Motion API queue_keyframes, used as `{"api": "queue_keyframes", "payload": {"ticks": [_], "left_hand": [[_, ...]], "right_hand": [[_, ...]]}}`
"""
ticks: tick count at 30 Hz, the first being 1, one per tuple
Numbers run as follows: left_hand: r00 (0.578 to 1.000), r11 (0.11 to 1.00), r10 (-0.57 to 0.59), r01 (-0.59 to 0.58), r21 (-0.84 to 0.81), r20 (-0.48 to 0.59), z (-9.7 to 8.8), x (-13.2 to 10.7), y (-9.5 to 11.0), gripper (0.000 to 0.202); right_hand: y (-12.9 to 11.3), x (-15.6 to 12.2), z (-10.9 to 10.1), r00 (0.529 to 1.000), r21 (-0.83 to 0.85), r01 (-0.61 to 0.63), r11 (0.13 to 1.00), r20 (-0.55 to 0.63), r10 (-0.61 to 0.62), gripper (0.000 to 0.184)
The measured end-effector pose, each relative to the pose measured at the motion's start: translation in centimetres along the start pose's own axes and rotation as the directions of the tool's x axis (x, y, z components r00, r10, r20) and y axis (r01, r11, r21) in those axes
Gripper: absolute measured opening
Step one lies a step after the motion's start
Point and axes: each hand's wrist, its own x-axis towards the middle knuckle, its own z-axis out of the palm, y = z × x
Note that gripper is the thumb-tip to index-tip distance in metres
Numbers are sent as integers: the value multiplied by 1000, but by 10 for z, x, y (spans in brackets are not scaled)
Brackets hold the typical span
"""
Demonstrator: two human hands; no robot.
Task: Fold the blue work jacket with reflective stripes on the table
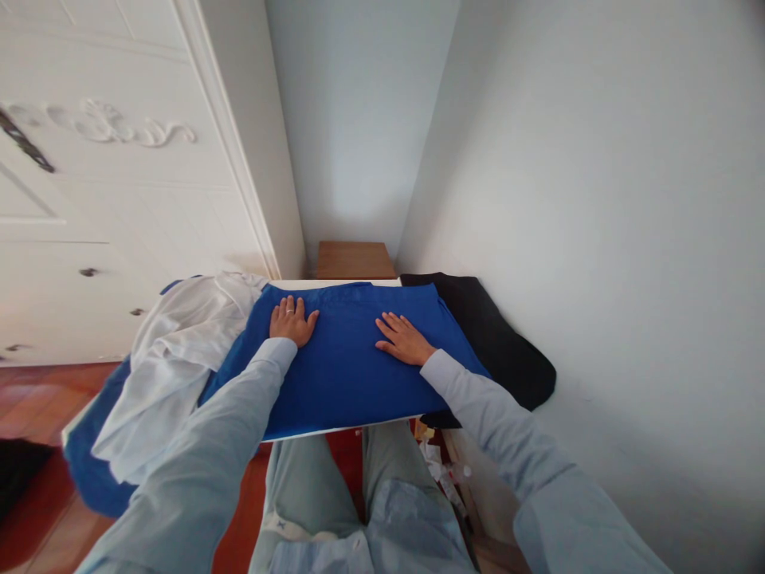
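A blue cloth (pixel 347 375) lies spread over a narrow white-edged board in front of me. On its upper left part my left hand (pixel 292 321) rests flat, a ring on one finger. Farther right, my right hand (pixel 404 338) lies on the same cloth with its fingers stretched out. Neither hand grips anything. White crumpled fabric (pixel 179 343) drapes over the board left of my left hand. Beyond the blue cloth's right edge lies a black cloth (pixel 508 351).
A white cabinet (pixel 149 72) with carved trim and dark handles stands to the left. Grey walls (pixel 598 199) meet in the corner ahead and at right. A brown wooden box or stool (pixel 354 260) sits behind the board. Small items (pixel 442 470) lie below, right of my legs.
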Motion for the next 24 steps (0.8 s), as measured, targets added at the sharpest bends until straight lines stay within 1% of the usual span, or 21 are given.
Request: {"api": "queue_keyframes", "payload": {"ticks": [3, 5, 7, 9, 12, 17, 19, 21, 22, 23, 24], "left_hand": [[1000, 1000, 1, -1, 0, 8, 2, 1, -1, 76], [1000, 1000, 0, 0, 6, 5, 2, 1, -1, 76], [1000, 1000, -1, 1, 11, -2, 3, 1, -1, 76], [1000, 1000, 2, -2, 15, -4, 3, 1, -1, 76], [1000, 1000, 3, -3, 16, 18, 2, 1, -1, 76], [997, 1000, -19, 19, 4, 68, -3, 2, -1, 75], [998, 999, -41, 40, 14, 56, -8, -1, 4, 75], [998, 998, -59, 60, 30, -17, -15, -7, 16, 76], [996, 998, -52, 55, 37, -67, -17, -12, 26, 78], [993, 999, 6, -2, 32, -115, -20, -17, 38, 77], [990, 996, 86, -85, 12, -116, -21, -22, 51, 76]], "right_hand": [[34, -20, -1, 997, -43, -81, 996, 7, 81, 74], [52, -31, -2, 991, -58, -132, 990, 7, 133, 74], [66, -41, -1, 985, -62, -174, 983, 1, 175, 75], [74, -48, 1, 980, -57, -197, 979, -9, 197, 76], [78, -52, 3, 978, -48, -209, 977, -19, 208, 77], [76, -50, 2, 976, -57, -219, 974, -16, 219, 78], [76, -50, 3, 977, -62, -211, 976, -21, 210, 78], [77, -50, 4, 979, -65, -203, 977, -29, 202, 78], [77, -50, 5, 979, -65, -201, 977, -34, 199, 78], [78, -50, 6, 979, -65, -202, 977, -39, 200, 78], [78, -50, 7, 978, -66, -205, 977, -42, 203, 78]]}}
